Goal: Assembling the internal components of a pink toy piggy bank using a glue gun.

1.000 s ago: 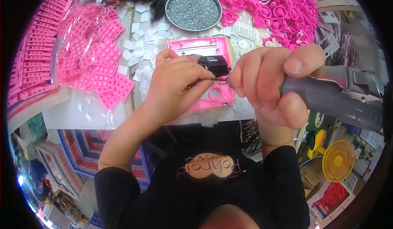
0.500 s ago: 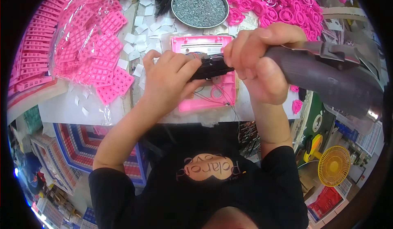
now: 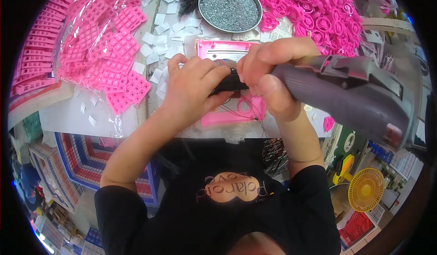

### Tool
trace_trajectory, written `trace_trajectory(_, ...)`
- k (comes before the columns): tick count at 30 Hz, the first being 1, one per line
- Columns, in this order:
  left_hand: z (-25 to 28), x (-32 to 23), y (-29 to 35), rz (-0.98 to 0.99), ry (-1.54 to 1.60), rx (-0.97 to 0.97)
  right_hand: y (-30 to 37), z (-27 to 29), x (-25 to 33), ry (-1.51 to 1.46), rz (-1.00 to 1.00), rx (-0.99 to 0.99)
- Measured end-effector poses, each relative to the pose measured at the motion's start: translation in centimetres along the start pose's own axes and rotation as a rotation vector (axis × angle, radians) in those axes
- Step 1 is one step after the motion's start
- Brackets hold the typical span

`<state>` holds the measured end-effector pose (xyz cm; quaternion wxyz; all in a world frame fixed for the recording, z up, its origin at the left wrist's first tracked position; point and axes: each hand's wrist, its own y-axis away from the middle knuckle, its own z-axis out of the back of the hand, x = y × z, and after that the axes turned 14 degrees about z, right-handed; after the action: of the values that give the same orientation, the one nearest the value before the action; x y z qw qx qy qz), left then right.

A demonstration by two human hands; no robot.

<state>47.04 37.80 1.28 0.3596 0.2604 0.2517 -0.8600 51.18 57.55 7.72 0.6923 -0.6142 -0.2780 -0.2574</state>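
Note:
My left hand (image 3: 191,87) is closed round a black plastic part (image 3: 233,82), pinching it between thumb and fingers above an open pink plastic housing (image 3: 223,117). Thin wires (image 3: 246,114) trail across the housing's lower half. In my right hand (image 3: 278,79) is a dark grey electric screwdriver (image 3: 341,93), gripped near its front end with its body slanting out to the right. Its front end points at the black part, but my fingers hide the tip and the point of contact.
A round tin of small screws (image 3: 231,8) stands behind the housing. Pink rings (image 3: 318,22) are heaped at the back right. Bagged pink keypads (image 3: 98,50) lie at the left, beside scattered white paper squares (image 3: 159,48). A yellow fan (image 3: 365,190) stands lower right.
My right hand and the screwdriver have shifted a little left and down, closer to my left hand. My left hand keeps its pinch on the black part. The whole view has turned slightly.

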Motion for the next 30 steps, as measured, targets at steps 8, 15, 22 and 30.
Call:
trace_trajectory(8,-0.8,0.8,0.3,-0.103,0.023,-0.031,1.0,-0.8,0.3,0.159,-0.105,0.098)
trace_trajectory(15,-0.1,0.3,0.1,-0.095,-0.001,-0.03,0.3,-0.1,-0.3,-0.025,-0.175,0.016)
trace_trajectory(22,0.4,0.5,-0.3,-0.034,-0.044,0.027,2.6,3.9,0.4,0.679,-0.37,0.602)
trace_trajectory(30,-0.9,0.6,0.0,0.244,0.639,0.005,2.1,6.2,-1.3,0.373,-0.31,0.378)
